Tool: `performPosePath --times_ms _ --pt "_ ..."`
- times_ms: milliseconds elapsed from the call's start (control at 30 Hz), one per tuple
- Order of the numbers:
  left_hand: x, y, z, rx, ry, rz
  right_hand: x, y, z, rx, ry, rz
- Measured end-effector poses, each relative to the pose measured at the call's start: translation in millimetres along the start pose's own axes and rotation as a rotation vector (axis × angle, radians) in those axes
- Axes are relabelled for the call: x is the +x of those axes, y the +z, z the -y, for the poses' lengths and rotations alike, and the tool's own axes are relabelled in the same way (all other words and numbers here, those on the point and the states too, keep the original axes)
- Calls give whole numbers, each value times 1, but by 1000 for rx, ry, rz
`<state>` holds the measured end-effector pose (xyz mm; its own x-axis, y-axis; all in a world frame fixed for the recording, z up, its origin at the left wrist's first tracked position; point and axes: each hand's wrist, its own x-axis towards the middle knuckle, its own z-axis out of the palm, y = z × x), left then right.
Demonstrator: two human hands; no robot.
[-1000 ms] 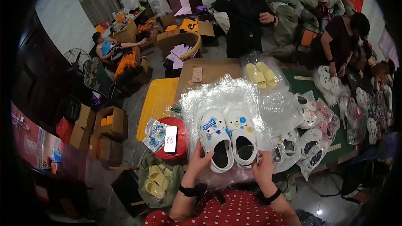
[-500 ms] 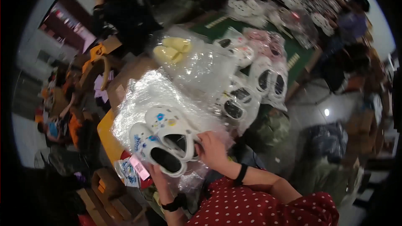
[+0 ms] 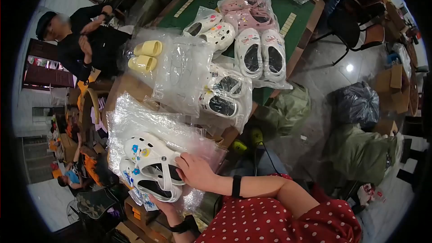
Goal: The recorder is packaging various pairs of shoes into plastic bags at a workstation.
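A pair of white clogs with blue and yellow charms is between my hands, over a stack of clear plastic bags (image 3: 135, 112). The upper clog (image 3: 150, 146) overlaps the lower clog (image 3: 150, 184), their openings facing me. My right hand (image 3: 195, 171) is closed at the heel of the upper clog, its fingertips partly hidden behind it. Below, my left hand (image 3: 164, 208) supports the lower clog's heel, with most of its fingers hidden under the shoe. A pale heel strap crosses the openings.
Bagged white clogs (image 3: 223, 96), pink clogs (image 3: 249, 18) and yellow slides (image 3: 146, 56) lie farther back around a green tabletop (image 3: 180, 15). A person in black (image 3: 96, 40) is at the far left. Right, a chair (image 3: 348, 31) and a dark sack (image 3: 357, 103) stand on the floor.
My view has swung, and the clogs now appear lower and farther left, turned a little. The pink tag near my left hand is no longer visible. Both hands stay on the pair.
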<state>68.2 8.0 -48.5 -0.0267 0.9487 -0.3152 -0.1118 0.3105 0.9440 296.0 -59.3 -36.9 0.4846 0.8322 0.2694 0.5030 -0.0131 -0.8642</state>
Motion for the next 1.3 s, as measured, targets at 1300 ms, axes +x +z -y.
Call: performPosePath --times_ms 1300 --pt "6 -11 8 91 91 -30 1 0 -9 105 56 63"
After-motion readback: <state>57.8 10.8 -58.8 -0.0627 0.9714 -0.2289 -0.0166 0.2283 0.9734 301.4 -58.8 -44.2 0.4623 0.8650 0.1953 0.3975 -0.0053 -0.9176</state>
